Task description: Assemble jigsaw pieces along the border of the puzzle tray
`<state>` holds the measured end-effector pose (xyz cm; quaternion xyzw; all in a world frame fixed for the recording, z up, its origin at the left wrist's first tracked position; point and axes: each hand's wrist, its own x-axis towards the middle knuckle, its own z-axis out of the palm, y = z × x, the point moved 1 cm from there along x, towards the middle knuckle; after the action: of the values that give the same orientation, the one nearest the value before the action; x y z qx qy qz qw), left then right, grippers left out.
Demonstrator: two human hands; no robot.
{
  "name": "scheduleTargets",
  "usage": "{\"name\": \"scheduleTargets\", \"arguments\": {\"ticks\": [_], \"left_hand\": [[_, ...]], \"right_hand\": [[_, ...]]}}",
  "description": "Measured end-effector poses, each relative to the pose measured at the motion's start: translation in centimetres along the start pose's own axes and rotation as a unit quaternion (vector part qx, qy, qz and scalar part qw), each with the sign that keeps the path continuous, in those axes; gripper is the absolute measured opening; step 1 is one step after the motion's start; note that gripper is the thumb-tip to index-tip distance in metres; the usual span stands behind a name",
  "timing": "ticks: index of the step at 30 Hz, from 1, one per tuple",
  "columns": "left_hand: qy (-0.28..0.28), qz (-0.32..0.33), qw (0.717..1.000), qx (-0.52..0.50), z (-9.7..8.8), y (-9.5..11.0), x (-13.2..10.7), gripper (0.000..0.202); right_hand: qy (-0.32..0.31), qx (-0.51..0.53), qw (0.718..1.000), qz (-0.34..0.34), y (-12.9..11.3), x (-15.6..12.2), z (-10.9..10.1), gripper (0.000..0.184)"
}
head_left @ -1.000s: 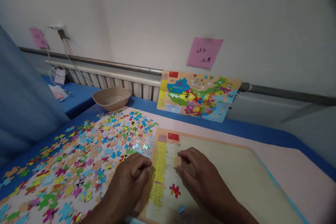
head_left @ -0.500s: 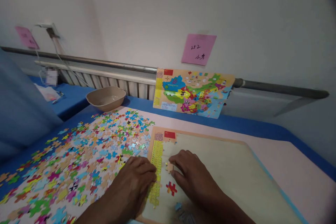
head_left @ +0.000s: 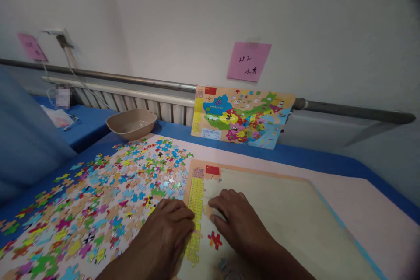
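A puzzle board [head_left: 278,210] with a pale inner field lies in front of me, with a red flag at its top left corner and a yellow strip [head_left: 196,210] of joined pieces down its left side. My left hand [head_left: 170,227] rests with curled fingers on the board's left edge, over that strip. My right hand [head_left: 238,223] lies on the board, fingertips pressed together on a small tan puzzle piece [head_left: 207,211] right beside the strip. A red piece [head_left: 215,240] lies alone just below my right fingers.
Several loose colourful puzzle pieces [head_left: 98,201] cover the pink mat to the left. A tan bowl [head_left: 131,123] stands behind them. A colourful map picture [head_left: 241,117] leans on the radiator [head_left: 147,105] under a pink note [head_left: 248,61]. Blue fabric [head_left: 19,140] rises at far left.
My right hand has slid the tan piece left, up against the yellow strip. My left hand has stayed on the board's edge. The view has shifted slightly.
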<state>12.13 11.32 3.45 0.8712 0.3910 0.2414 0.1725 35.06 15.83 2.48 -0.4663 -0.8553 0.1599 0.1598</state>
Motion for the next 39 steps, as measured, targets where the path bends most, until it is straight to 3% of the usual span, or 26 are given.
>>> {"name": "scheduleTargets", "arguments": {"ticks": [35,39], "left_hand": [[0.002,0.009,1.000,0.022,0.00,0.22,-0.01,0.019],[0.026,0.019,0.999,0.027,0.08,0.16,0.04,0.019]], "right_hand": [[-0.004,-0.002,1.000,0.024,-0.42,0.55,0.41,0.019],[-0.004,-0.003,1.000,0.028,-0.35,0.55,0.19,0.019]]}}
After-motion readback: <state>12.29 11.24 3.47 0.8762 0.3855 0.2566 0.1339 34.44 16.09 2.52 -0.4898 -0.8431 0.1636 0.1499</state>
